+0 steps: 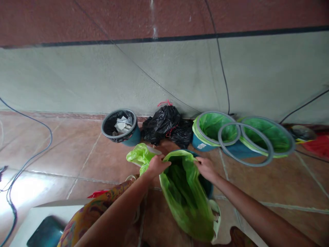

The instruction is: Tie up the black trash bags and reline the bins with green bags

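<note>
A green trash bag [189, 209] hangs with its mouth spread wide between my two hands. My left hand [157, 166] is closed on the left side of the bag's rim. On the right side, my right hand [205, 168] pinches the rim. Beneath and behind the bag shows part of a blue bin [209, 188]; the bag covers most of it. Beside my left hand lies a bunch of green plastic bags [138, 154], partly hidden by that hand. Whether the held bag touches the inside of the bin I cannot tell.
Along the wall stand a bin with a black liner and papers [134, 136], tied black trash bags [164, 121], and two green-lined bins [202, 143] [290, 145]. A loose grey ring [269, 156] rests across these two. Cables [50, 133] run over the floor at left.
</note>
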### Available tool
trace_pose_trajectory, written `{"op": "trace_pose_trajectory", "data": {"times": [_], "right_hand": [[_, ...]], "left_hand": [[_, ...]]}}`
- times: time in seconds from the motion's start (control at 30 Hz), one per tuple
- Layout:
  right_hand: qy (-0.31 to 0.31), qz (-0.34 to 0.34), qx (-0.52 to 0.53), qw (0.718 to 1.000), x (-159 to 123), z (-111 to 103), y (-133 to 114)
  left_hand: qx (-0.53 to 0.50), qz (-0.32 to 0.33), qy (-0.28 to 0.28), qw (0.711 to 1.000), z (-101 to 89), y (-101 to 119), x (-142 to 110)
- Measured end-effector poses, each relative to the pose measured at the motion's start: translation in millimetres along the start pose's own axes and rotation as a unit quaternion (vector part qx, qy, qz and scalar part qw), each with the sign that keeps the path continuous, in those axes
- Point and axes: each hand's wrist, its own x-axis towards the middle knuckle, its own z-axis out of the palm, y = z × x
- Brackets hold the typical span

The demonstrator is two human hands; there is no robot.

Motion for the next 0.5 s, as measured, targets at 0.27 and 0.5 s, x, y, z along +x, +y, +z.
{"op": "trace_pose_trajectory", "data": {"times": [0.27,0.5], "right_hand": [[0.074,0.067,0.112,0.989,0.8,-26.3,16.2],[0.09,0.096,0.098,0.987,27.9,-30.6,39.3]], "left_hand": [[-0.093,0.014,0.05,0.994,11.9,-14.4,20.0],[-0.043,-0.009,0.107,0.993,17.8,-5.6,47.6]]}}
